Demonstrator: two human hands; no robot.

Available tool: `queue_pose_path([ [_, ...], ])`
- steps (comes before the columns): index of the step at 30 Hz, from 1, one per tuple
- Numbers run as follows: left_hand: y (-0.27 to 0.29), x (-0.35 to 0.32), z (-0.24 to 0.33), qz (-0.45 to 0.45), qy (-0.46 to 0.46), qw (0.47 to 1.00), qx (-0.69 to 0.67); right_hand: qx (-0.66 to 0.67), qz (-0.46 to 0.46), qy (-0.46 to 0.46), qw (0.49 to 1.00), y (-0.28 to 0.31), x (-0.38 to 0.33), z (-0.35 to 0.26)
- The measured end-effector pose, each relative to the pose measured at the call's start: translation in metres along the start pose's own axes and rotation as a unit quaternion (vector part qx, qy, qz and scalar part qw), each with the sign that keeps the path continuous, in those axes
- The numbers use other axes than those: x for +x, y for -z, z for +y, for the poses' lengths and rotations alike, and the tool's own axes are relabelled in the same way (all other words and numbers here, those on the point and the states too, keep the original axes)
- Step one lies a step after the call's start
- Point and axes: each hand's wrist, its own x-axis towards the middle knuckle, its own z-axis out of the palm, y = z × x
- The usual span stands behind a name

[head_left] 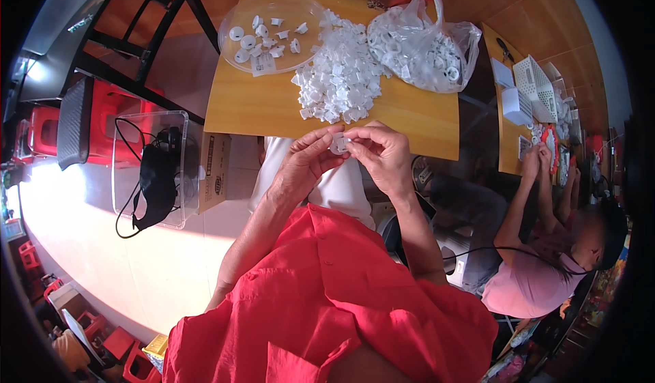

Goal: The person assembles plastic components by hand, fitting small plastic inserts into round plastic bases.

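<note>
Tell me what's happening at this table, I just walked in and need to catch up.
A person in a red shirt holds a small white plastic part between both hands, left hand and right hand, just in front of the table. On it lie a pile of white parts, a clear bowl with a few round pieces, and a plastic bag of more. Another person works at the right.

Near edge: bare strip of the yellow wooden table ahead of my hands lies open.
Centre: the heap of small white plastic parts blocks reach straight ahead.
Left: the clear round plastic dish sits beyond the bare strip.
Right: the clear plastic bag of white rings fills that corner.
</note>
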Motion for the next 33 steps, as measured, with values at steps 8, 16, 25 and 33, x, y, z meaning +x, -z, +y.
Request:
queue_pose_path([
  [8, -0.005, -0.001, 0.002, 0.008, 0.003, 1.000, 0.001, -0.063, 0.039, 0.039, 0.997, -0.005, 0.001, -0.004],
  [16, 0.001, 0.002, -0.002, -0.002, 0.012, 1.000, -0.015, -0.059, 0.056, 0.037, 0.996, 0.003, 0.003, -0.006],
  [25, 0.005, 0.003, -0.005, -0.018, 0.016, 0.999, -0.040, -0.018, 0.096, 0.004, 0.995, 0.007, 0.003, -0.003],
  [33, -0.001, 0.000, -0.005, 0.001, 0.011, 0.999, -0.032, 0.011, 0.062, -0.018, 0.998, 0.005, 0.001, 0.000],
])
